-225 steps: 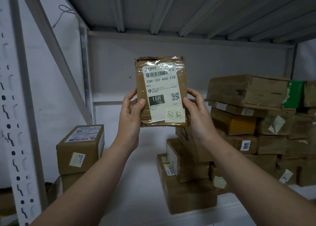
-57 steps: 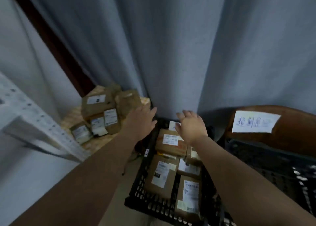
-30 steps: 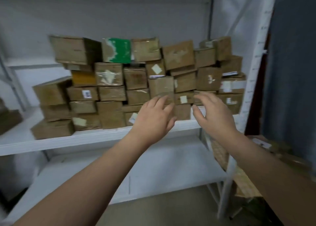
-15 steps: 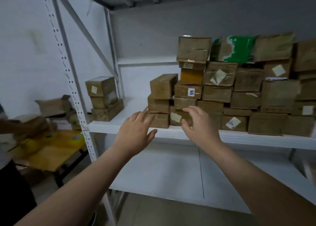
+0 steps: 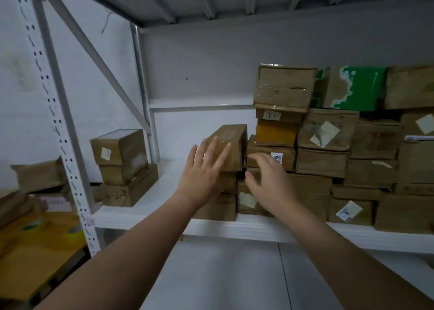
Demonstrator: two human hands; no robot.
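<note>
Two empty hands: your left hand [image 5: 202, 176] has its fingers straight and spread, and your right hand [image 5: 267, 180] has them loosely curled, gripping nothing. The taped brown parcel [image 5: 231, 143] you're reaching for tops the short stack at twelve o'clock of your left fingertips, on the white shelf [image 5: 169, 183]. Take it by its long sides, left palm at nine o'clock and right at three, where the labelled box [image 5: 287, 156] sits just beside it. Lift straight up, so the parcels beneath should stay put.

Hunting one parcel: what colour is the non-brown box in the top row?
The box is green with white patches; head view shows it.
</note>
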